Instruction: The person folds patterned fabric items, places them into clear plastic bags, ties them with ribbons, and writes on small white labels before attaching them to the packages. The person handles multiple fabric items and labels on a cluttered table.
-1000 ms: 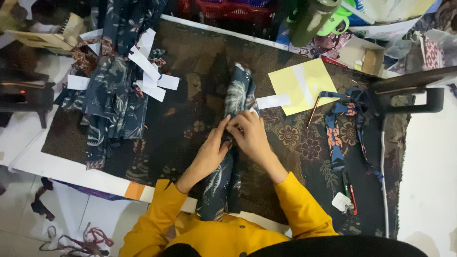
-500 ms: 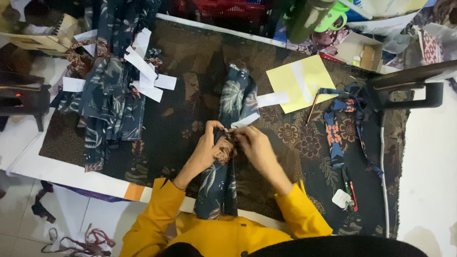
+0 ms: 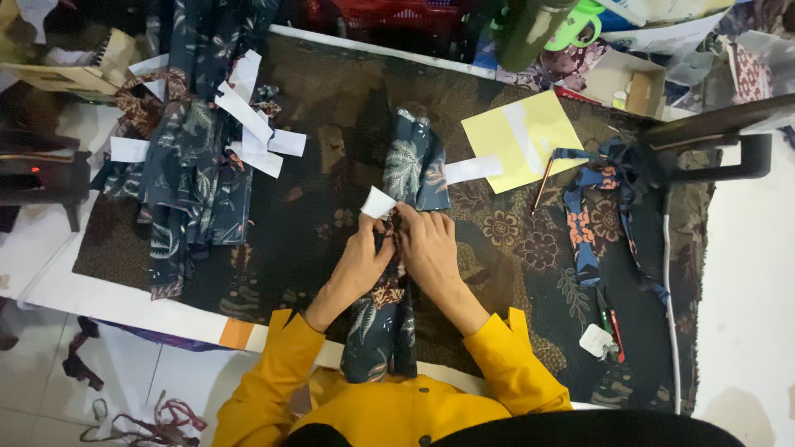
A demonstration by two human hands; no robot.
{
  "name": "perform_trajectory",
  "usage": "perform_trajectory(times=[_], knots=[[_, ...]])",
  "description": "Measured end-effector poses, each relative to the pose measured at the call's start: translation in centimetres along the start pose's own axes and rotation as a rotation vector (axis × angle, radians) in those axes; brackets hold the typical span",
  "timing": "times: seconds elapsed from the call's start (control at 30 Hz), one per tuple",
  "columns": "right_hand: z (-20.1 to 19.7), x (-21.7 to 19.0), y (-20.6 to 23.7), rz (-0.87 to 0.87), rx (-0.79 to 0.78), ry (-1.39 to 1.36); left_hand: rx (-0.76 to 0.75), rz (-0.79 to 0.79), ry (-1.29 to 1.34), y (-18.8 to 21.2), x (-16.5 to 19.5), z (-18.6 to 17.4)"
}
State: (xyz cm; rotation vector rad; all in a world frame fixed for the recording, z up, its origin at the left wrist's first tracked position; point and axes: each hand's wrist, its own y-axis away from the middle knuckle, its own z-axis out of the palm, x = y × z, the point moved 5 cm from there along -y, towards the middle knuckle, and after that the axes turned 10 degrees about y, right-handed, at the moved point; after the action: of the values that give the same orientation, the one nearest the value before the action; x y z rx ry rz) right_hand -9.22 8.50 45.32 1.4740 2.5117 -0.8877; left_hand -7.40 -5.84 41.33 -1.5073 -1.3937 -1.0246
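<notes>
Dark floral fabric pieces (image 3: 186,174) lie heaped at the left of the tabletop (image 3: 124,298), with white paper strips (image 3: 248,124) scattered over them. Toward the middle, the left hand (image 3: 364,261) pinches a small white paper slip (image 3: 378,202) at its fingers, pressed against a long folded bundle of navy leaf-print cloth (image 3: 414,165) that runs down the middle of the brown patterned cover and hangs over the near edge. The right hand (image 3: 428,244) touches the left, its fingers closed on the same bundle. Further right lie a yellow paper sheet (image 3: 520,139), a pencil (image 3: 542,182) and a blue-and-orange fabric strip (image 3: 584,223).
</notes>
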Motion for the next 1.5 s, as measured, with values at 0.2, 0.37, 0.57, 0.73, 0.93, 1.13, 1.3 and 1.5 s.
perform_trajectory(times=[0.2, 0.37, 0.57, 0.73, 0.93, 1.13, 1.3, 1.5], knots=[[1.0, 2.3, 2.6, 0.060, 0.037, 0.021, 0.026, -0.240, -0.039, 0.4, -0.6, -0.6], [1.2, 2.8, 3.8, 0.069, 0.057, -0.192, 0.212, 0.311, -0.381, 1.5, 4.7, -0.5], [1.8, 2.9, 3.8, 0.157, 0.033, -0.303, 0.057, 0.157, 0.084, 0.0, 2.8, -0.8], [2.2, 3.9, 3.5, 0.280, 0.012, -0.300, 0.159, -0.154, 0.585, -0.1, 0.0, -2.0], [1.8, 4.0, 2.3, 0.278, -0.199, -0.602, -0.579, 0.593, 0.135, 3.9, 7.6, -1.8], [1.1, 2.5, 1.5, 0.052, -0.294, -0.298, -0.144, 0.106, -0.212, -0.9, 5.6, -3.6], [0.1, 4.2, 0.9, 0.160, -0.136, -0.017, -0.266, 0.031, -0.281, -1.4, 4.5, -3.1], [-1.4, 5.8, 0.1, 0.249, -0.154, -0.124, -0.171, -0.155, -0.002, -2.0, 2.5, -3.8]])
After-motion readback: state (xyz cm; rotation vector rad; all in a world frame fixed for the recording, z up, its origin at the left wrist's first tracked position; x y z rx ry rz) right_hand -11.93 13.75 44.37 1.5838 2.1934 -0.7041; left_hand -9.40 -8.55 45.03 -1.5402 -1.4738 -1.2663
